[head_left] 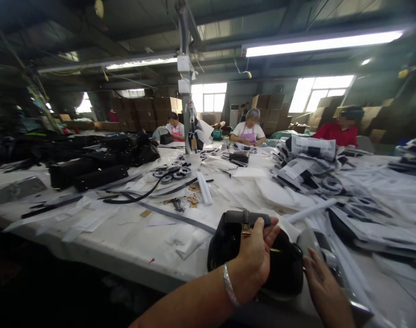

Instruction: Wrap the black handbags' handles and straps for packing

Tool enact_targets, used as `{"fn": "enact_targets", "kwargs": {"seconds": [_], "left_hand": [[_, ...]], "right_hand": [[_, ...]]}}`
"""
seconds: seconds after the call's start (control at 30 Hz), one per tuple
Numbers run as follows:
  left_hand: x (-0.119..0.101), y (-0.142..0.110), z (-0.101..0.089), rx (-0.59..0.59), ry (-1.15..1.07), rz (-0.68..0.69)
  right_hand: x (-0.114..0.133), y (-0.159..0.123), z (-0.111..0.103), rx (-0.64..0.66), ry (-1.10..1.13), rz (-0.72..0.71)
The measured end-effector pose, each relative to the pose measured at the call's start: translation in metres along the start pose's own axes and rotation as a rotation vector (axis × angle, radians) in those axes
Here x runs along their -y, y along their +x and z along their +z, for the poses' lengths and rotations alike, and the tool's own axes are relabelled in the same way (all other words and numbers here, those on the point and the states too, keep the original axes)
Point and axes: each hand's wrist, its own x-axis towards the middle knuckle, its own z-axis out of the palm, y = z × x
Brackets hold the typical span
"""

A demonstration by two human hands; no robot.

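A glossy black handbag [286, 269] is at the table's near edge, with a dark strap tab and a gold-coloured buckle [246, 229] at its top. My left hand [256, 255], wearing a silver bracelet [230, 286], is closed on the tab, thumb on top, just right of the buckle. At the bag's right end, my right hand [326, 287] has its fingers bent against the side, near a small ring [297, 249]. Part of the bag's front is hidden behind my left hand and wrist. Directly right of the bag stands a grey machine-like object [312, 239].
Black bags [102, 177] are piled at the left. Straps, tape rolls [182, 173] and tags [193, 200] lie mid-table. Wrapped pieces [306, 164] are stacked at the right, beside white tubes [347, 255]. Several people [248, 132] sit across the table [122, 246].
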Motion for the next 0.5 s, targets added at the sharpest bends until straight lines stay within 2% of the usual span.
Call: {"fn": "enact_targets", "kwargs": {"seconds": [0.07, 0.13, 0.2, 0.23, 0.27, 0.3, 0.4, 0.43, 0.5], "left_hand": [[0.001, -0.005, -0.016, 0.062, 0.096, -0.113], [-0.014, -0.024, -0.028, 0.296, 0.276, -0.269], [-0.046, -0.044, -0.036, 0.655, 0.565, -0.435], [-0.067, -0.049, -0.040, 0.785, 0.726, -0.479], [-0.088, -0.049, -0.044, 0.816, 0.872, -0.421], [-0.108, -0.041, -0.050, 0.741, 1.002, -0.246], [-0.154, 0.014, -0.078, 0.287, 1.524, 0.500], [-0.161, 0.036, -0.090, 0.222, 1.611, 0.553], [-0.164, 0.078, -0.116, 0.212, 1.749, 0.563]], "right_hand": [[0.000, -0.010, -0.001, 0.026, 0.030, -0.030], [-0.001, -0.020, 0.000, 0.077, 0.082, -0.156], [-0.002, -0.027, 0.002, 0.109, 0.102, -0.273], [-0.002, -0.028, 0.003, 0.114, 0.102, -0.292], [-0.002, -0.029, 0.003, 0.114, 0.101, -0.287], [-0.002, -0.029, 0.002, 0.108, 0.101, -0.268], [-0.001, -0.030, -0.001, 0.080, 0.113, -0.195], [0.000, -0.030, -0.003, 0.068, 0.115, -0.173], [0.002, -0.031, -0.005, 0.041, 0.116, -0.145]]}}
